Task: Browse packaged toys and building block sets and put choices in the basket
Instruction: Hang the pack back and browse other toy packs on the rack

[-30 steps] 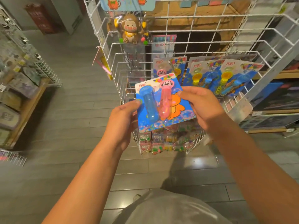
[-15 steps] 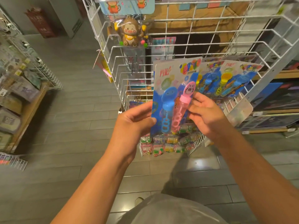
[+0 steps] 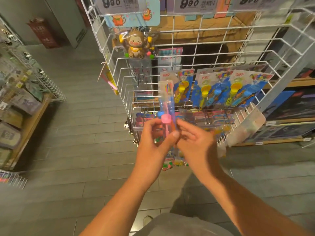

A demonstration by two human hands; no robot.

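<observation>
Bubble-wand pack [image 3: 167, 106] held edge-on to camera before white wire rack [image 3: 213, 53], pink cap toward viewer, blurred. Left hand [image 3: 156, 142] grips pack's lower part, thumb and fingers curled round it. Right hand [image 3: 196, 143] just beside pack, fingers loosely extended; contact unclear. Similar blue packs [image 3: 233, 89] hang on rack behind. Packaged monkey toy [image 3: 135, 44] hangs upper left under price tags [image 3: 117, 3].

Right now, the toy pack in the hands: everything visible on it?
The bubble wand pack is a blue printed card with clear tubes on its face, one pink-capped, one blue-capped. It stands upright, turned nearly edge-on to the camera and motion-blurred, in front of the white wire rack. The left hand pinches its lower part; the right hand is beside it, contact unclear.
</observation>
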